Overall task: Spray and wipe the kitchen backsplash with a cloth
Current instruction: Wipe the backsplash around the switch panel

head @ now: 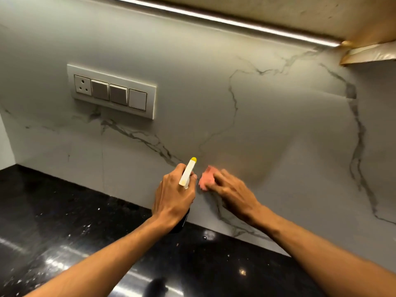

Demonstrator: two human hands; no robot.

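My left hand (174,194) grips a spray bottle (188,172) by its neck; its white head with a yellow nozzle points up at the wall, and its dark body hangs below my palm. Just to the right, my right hand (232,190) presses a small pink cloth (206,179) flat against the white marble backsplash (267,125), low down near the counter. The cloth and my right fingers are blurred. Most of the cloth is hidden under my fingers.
A white switch plate (111,91) with a socket and three switches sits on the backsplash at the upper left. The glossy black speckled counter (64,221) runs below. A lit strip (214,18) and cabinet underside are overhead.
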